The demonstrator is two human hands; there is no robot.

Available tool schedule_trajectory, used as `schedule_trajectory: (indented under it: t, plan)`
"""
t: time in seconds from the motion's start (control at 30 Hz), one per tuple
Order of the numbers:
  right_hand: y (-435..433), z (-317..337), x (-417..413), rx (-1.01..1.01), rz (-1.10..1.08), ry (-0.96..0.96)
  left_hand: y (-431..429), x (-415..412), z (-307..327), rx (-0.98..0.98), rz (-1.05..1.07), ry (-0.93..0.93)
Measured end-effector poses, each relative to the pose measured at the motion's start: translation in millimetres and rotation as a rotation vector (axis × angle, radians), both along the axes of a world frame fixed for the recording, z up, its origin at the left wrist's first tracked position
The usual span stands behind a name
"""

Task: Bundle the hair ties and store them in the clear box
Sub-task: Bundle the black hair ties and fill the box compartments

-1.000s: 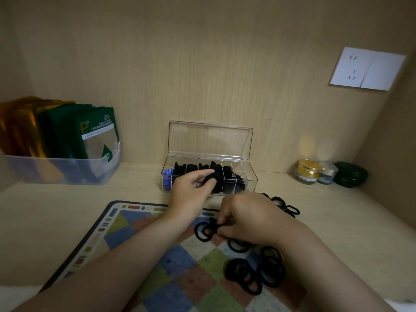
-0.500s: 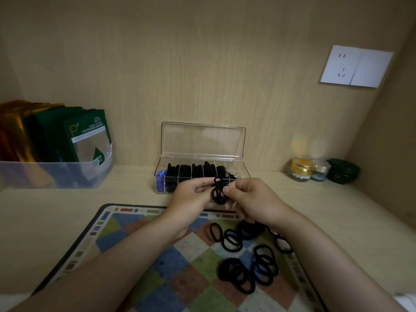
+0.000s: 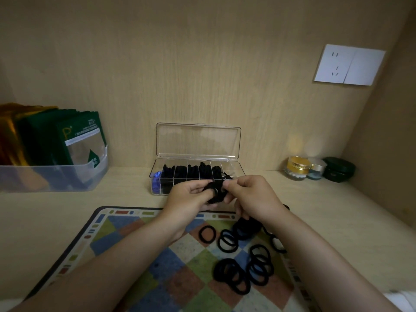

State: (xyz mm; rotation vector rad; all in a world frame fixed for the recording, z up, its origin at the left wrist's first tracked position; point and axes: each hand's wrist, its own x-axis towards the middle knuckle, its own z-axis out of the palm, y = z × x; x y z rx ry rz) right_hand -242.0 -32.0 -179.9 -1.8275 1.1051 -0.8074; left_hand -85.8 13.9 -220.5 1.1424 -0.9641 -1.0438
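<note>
Black loose hair ties [image 3: 245, 229] lie on the right half of the checked mat [image 3: 126, 251], toward the counter's front edge. Some are single rings and some overlap, with a denser heap just under the right wrist.

Past them, over the mat's far edge, both hands are on a small black bundle [image 3: 215, 195]. The step reads as binding that bundle. To do it well:
- Grip firmly with the left so the rings stay stacked.
- Stretch the outer tie with the right and loop it evenly, with no snap-off.
- Finish compact enough for one compartment.

The left hand [image 3: 186, 203] is curled round the bundle from the left, thumb on top and fingers underneath. The right hand [image 3: 254, 199] pinches the bundle's top-right between thumb and forefinger, its other fingers loosely curled below. The bundle sits between the two sets of fingertips, touching both. It is lifted off the mat, just in front of the box's front wall. It is too dark and too hidden to tell the tie count or whether a wrap is on.

The clear box [image 3: 234, 170] sits mid-counter toward the back edge, open, with its lid [image 3: 198, 140] standing up. Most compartments hold black ties and there is something blue at the left end. The rightmost compartment looks empty and is the likely drop spot. Many loose ties remain, so the task is well short of done.
</note>
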Motion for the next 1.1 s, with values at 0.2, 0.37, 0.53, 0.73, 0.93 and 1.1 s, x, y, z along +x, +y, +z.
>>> schedule_trajectory:
  t: [0.2,0.37,0.53,0.73,0.93,1.1]
  plan:
    - [0.2,5.2,-2.0,-0.038,0.007,-0.147,0.4,0.0,1.1,0.003,0.031,-0.004]
    - [2.4,0.3,1.9,0.073,0.217,-0.11,2.4,-0.9,2.0,-0.015,0.002,0.016]
    - [-5.7,-9.7,2.2,-0.094,0.09,0.109,2.6,-0.5,4.1,0.032,-0.06,-0.005]
    - [-8.3,-12.9,0.7,-0.278,0.005,0.199,4.7,3.9,7.6,0.048,-0.215,0.056]
    - [-6.8,-10.0,1.4,-0.186,0.041,0.144,4.7,-0.3,2.6,0.0,-0.095,-0.067]
    - [-6.2,-6.2,-1.8,-0.225,-0.014,0.034,2.8,7.5,6.8,-0.027,0.039,-0.04]
